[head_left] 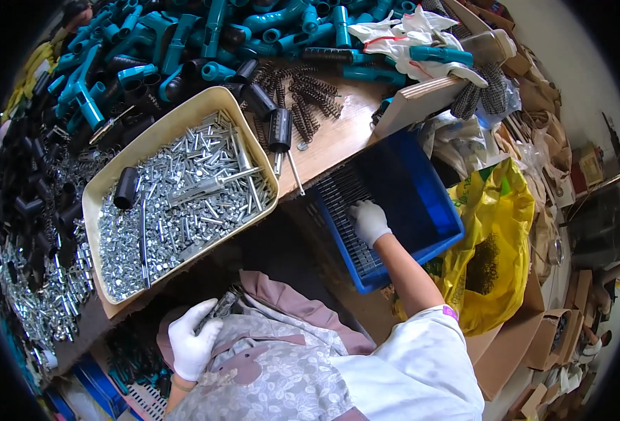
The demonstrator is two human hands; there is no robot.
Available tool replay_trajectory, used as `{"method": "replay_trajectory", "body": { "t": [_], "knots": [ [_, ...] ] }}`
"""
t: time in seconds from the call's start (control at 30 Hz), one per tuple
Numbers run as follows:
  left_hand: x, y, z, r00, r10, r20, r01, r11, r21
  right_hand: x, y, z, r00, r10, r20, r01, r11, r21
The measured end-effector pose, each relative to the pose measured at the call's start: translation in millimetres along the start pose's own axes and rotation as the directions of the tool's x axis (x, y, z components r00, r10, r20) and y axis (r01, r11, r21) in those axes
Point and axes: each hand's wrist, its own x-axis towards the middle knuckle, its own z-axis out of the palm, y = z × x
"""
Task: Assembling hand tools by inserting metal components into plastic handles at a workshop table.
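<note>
Blue crate (422, 203) sits right of the bench (338, 133), lined with dark metal rods (348, 210). Gloved right hand (368, 222) rests on the rods, fingers bent; any grip is unclear. Gloved left hand (192, 345), near the lap, closes around a dark metal part (220, 306). A beige tray (183, 119) of silver bolts lies left.

1. One view only: a head-worn fisheye camera, looking steeply down from above the person's lap.
2. It faces forward over the bench (338, 133); the tray (183, 112) lies left, the blue crate (422, 203) right.
3. Near range; both hands lie within reach below, and straight edges bend toward the rim.
</note>
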Motion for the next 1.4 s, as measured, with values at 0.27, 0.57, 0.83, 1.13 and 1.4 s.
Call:
{"method": "replay_trajectory", "body": {
  "t": [0.27,0.57,0.83,1.13,1.4],
  "knots": [
    [-2.4,-3.6,6.6,1.0,-0.008,-0.02,0.005,0.991,-0.131,10.8,-9.3,18.9,0.994,-0.01,0.108,0.035,0.973,-0.228],
    [-11.1,-9.4,-9.7,0.997,-0.081,0.014,0.082,0.98,-0.182,-13.8,-32.4,-90.0,0.944,0.251,-0.214,-0.225,0.964,0.139],
    [-11.7,-6.0,-14.1,0.988,-0.088,0.125,0.114,0.969,-0.217,-81.8,-218.9,-127.5,0.971,-0.137,0.197,-0.24,-0.579,0.779],
    [-53.9,11.0,-74.1,0.918,-0.04,-0.394,-0.064,0.967,-0.247,-61.4,-325.3,-161.5,0.808,-0.524,0.271,-0.406,-0.16,0.9],
    [-66.9,3.2,-88.4,0.88,-0.151,-0.451,-0.059,0.906,-0.419,-66.7,-351.8,-184.2,0.825,-0.485,0.29,-0.195,0.238,0.952]
  ]
}}
